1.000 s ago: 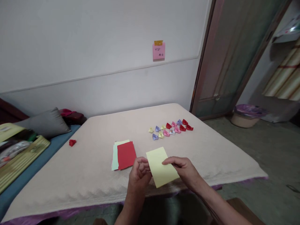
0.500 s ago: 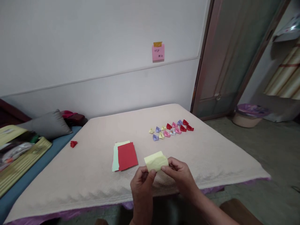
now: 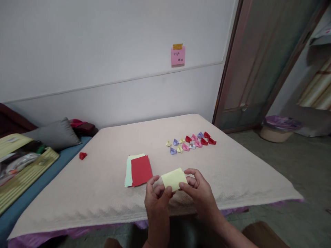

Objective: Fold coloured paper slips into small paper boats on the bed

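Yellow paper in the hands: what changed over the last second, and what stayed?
The yellow paper, a flat full sheet a second ago, is now folded to roughly half its length. The left hand and right hand kept hold, now pinching its near edge. The stack of sheets, the small folded pieces and the lone red piece lie unmoved.

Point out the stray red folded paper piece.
The red folded piece lies on the table, far left in the head view, left of the paper stack, near the grey cushion.

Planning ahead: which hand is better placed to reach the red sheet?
Probably left: the left hand sits just beside the red sheet, while the right hand pinches the yellow paper farther away.
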`<state>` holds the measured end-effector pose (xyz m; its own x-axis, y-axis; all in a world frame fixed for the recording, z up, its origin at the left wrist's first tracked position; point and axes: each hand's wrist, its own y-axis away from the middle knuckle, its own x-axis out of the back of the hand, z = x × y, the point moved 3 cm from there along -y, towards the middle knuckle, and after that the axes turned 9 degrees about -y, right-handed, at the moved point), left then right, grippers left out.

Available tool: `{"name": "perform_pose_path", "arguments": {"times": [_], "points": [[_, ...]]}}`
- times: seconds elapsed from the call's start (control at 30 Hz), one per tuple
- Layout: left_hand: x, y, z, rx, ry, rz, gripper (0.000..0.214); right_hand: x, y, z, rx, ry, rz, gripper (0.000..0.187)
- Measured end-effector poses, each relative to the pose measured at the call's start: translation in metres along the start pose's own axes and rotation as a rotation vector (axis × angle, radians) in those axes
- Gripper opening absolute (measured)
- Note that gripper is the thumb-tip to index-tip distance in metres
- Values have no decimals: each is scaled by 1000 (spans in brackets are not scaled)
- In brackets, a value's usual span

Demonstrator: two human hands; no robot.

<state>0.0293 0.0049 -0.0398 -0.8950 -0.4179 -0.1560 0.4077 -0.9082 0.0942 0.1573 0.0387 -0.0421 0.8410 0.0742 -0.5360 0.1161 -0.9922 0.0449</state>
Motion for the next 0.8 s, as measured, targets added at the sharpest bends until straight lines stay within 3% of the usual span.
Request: {"name": "perform_pose_path", "arguments": {"times": [0.07,0.27,0.4,0.6,0.8], "points": [[1,-4,1,18,-24,-29,49,1,-1,0,-19,9,-10,40],[-4,-9,6,50,-91,-285,43,1,-3,0,-84,2,-110,30],[-5,-8,6,-17,-190,-346,39,-2,-4,2,-163,48,-222,32],[-3,-9,2,1,-289,-342,49,4,-9,2,-102,290,-143,26],[-4,-8,7,105,-206,-364,59,11,-11,-7,-130,262,-149,24]]}}
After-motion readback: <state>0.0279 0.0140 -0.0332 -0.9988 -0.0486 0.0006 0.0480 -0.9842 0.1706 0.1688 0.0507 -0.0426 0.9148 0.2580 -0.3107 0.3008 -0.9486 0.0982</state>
